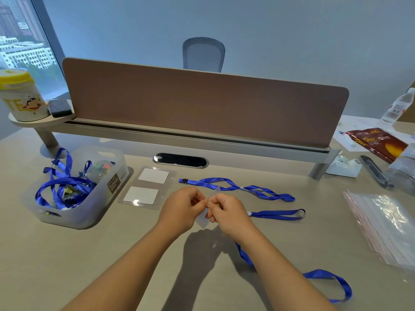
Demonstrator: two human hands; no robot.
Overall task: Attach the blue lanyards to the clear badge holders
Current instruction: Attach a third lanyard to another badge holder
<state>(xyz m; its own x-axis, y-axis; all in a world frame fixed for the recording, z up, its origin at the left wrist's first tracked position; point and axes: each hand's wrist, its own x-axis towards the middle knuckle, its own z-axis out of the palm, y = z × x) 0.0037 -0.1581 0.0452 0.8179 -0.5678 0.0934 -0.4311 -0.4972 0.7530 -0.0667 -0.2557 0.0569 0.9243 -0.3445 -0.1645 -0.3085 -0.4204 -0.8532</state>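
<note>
So both hands, left hand (183, 206) and right hand (225, 211), are pinching a clear badge holder (203, 218), hiding its clip; plastic bin (74, 218) and zip bags (386, 225) are sitting alongside.

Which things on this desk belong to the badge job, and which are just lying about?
Belong to the job:
left hand
right hand
held holder
lanyards on desk
two holders
bin of lanyards

Just lying about:
canister
bottle
red packet
bags
tape dispenser
</note>
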